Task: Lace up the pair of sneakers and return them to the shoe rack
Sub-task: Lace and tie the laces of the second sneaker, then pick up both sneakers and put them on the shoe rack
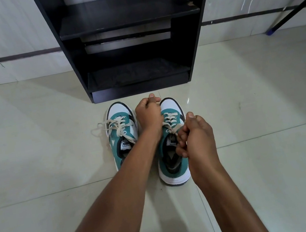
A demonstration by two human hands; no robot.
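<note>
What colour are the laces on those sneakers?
Cream, off-white laces, clearest on the left sneaker in the head view.

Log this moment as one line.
left hand: fisted on lace | right hand: pulling lace | right teal-white sneaker: lacing | black shoe rack: empty

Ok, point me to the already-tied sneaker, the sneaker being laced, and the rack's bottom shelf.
tied sneaker [120, 140]: head view, teal side panel beside the knot.
sneaker being laced [169, 102]: head view, white toe cap.
bottom shelf [136, 72]: head view, dark top surface.
</note>
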